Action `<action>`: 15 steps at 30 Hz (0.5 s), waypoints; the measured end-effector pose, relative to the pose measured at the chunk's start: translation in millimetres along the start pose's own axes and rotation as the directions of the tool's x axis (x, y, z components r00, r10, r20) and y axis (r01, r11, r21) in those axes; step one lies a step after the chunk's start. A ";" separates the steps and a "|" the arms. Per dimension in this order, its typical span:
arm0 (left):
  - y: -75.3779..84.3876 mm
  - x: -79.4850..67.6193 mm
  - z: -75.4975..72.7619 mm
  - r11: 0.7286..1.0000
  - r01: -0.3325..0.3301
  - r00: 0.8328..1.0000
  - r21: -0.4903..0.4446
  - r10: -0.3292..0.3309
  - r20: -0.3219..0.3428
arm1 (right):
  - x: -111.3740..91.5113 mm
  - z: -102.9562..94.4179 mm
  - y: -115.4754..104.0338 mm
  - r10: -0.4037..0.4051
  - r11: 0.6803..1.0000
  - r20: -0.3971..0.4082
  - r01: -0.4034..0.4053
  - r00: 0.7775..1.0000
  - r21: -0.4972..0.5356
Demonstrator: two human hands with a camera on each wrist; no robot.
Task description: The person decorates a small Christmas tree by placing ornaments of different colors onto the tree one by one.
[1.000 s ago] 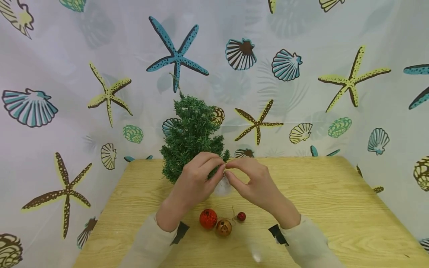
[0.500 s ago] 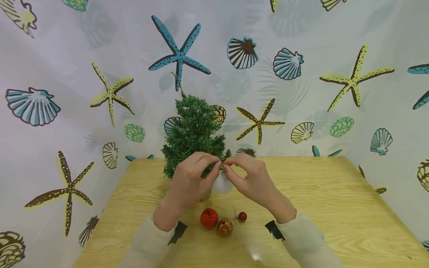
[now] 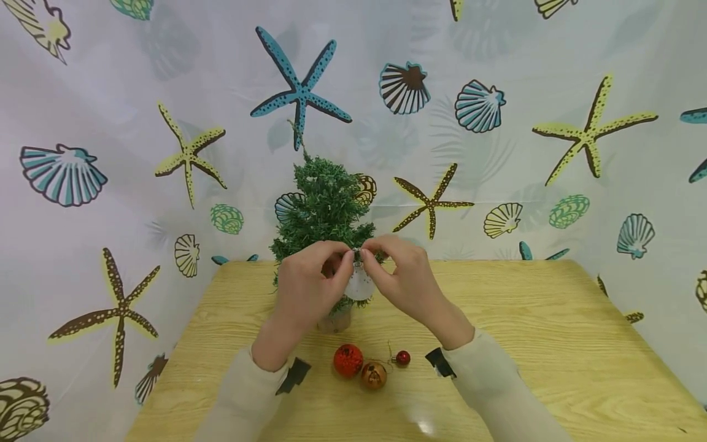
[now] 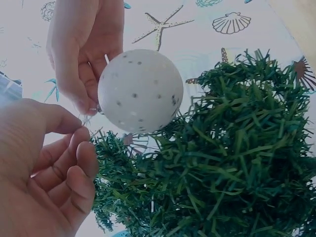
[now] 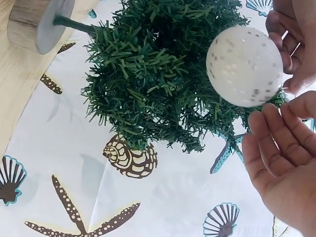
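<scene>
From the head view, my left grip [image 3: 306,282] and right grip [image 3: 405,279] pinch the thread [image 3: 357,250] of the white ball [image 3: 360,284], which hangs just below them; fingertips mask most of the thread. Behind both grips, the tree [image 3: 328,202] is partly covered. Nearer me on the worktop [image 3: 497,319] lie red, gold and small red balls. In the left wrist view, the ball overlaps my right fingers. In the right wrist view, the frame edge cuts off both grips.
</scene>
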State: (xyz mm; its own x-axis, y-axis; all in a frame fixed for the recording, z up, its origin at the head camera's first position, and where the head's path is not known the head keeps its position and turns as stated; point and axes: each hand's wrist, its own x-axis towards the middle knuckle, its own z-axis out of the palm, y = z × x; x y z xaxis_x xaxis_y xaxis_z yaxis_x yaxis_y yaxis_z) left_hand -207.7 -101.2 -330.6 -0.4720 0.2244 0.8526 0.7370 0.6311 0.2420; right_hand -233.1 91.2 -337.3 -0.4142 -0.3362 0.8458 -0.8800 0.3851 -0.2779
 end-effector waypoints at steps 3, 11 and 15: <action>-0.6 5.8 0.4 0.999 0.033 0.999 0.014 -0.033 -0.019 | 6.3 1.8 3.3 0.012 1.000 -0.010 -0.012 1.000 -0.007; -2.3 13.0 1.5 0.993 0.098 0.994 0.063 -0.095 -0.046 | 16.1 4.7 6.0 0.057 0.998 0.003 -0.057 0.998 0.000; -3.0 17.0 2.6 0.994 0.088 0.995 0.072 -0.084 -0.057 | 20.2 5.6 8.6 0.055 0.998 -0.007 -0.055 0.998 -0.007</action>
State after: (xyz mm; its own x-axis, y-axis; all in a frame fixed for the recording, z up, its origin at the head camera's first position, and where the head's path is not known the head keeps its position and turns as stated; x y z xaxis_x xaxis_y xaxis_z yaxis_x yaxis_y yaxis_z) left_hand -219.2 -97.4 -318.1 -0.5038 0.1276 0.8543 0.6559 0.7001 0.2822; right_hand -250.3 82.9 -325.2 -0.4605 -0.3089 0.8322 -0.8542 0.4094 -0.3207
